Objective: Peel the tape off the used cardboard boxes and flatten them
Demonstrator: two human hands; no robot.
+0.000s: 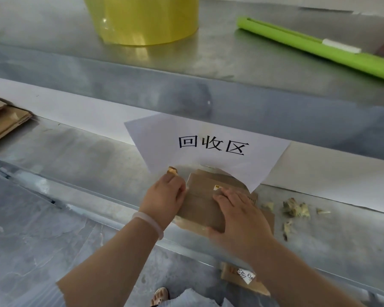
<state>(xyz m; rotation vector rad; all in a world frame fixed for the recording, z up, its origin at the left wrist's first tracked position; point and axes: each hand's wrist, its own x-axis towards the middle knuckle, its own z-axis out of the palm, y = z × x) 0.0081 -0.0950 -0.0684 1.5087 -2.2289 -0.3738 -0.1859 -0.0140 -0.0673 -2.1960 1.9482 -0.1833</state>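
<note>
While my right hand [237,216] lies flat, fingers straight, on the box [200,209], which sits collapsed on the lower shelf [75,156] just under the paper sign [211,147], my left hand [164,191] pinches a wad of tape [173,171] at its far corner. Tape scraps [295,209] lie near the box and flat cardboard [7,120] is stacked well apart, so I judge this box nearly finished. Whether more boxes wait, I cannot tell.
</note>
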